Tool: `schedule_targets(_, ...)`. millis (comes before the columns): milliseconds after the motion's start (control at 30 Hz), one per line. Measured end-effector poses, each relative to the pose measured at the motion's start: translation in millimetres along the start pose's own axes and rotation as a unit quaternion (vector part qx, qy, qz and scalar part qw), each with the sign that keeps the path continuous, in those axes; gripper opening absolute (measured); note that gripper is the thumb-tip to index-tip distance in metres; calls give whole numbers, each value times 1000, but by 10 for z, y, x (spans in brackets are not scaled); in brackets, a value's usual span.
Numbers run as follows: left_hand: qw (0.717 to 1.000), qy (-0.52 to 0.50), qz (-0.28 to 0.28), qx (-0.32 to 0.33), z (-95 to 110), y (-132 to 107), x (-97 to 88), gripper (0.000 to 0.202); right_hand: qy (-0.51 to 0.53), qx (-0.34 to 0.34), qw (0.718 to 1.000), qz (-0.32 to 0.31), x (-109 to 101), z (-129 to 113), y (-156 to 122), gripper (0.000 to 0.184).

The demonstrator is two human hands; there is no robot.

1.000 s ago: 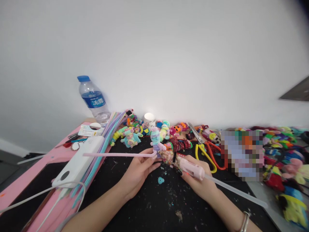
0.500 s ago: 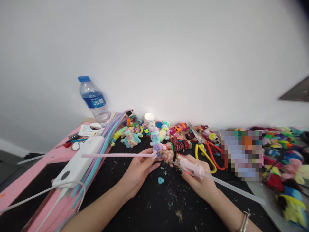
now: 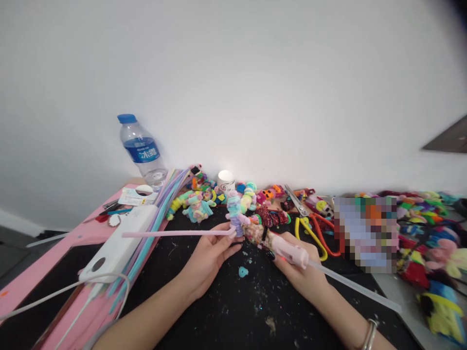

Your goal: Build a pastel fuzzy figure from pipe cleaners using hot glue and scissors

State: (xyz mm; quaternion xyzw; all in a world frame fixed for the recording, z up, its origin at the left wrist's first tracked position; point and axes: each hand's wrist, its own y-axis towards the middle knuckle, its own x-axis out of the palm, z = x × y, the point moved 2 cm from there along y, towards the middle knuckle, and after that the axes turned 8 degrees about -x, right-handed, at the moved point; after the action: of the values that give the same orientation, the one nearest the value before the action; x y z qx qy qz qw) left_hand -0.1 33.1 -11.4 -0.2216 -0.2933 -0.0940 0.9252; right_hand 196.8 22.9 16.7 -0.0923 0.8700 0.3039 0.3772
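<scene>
My left hand pinches the end of a long pink pipe cleaner that runs out to the left. It also steadies a pastel coiled pipe-cleaner figure standing on the black mat. A pink glue gun is gripped in my right hand. The gun's glitter-crusted nozzle points at the base of the figure. A clear glue stick trails from the gun's back toward the lower right.
A water bottle stands at the back left by a white power strip and a bundle of pastel pipe cleaners. Several fuzzy figures, a white jar, scissors and yellow and red cutters lie behind. More fuzzy items crowd the right.
The glue gun's nozzle has edged slightly up and left toward the coiled figure. My left hand and the pink pipe cleaner have hardly moved.
</scene>
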Motion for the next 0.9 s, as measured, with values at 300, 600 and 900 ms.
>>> schedule_targets(300,999,-14,27,10,29,2,15,22,-53,13,998,2,-13,0,-1,8)
schedule_targets(600,997,-20,61,50,49,3,10,18,-270,52,960,48,-87,192,65,42)
schedule_targets(900,990,86,81,83,71,-42,44,22,-353,111,927,61,-101,209,84,47)
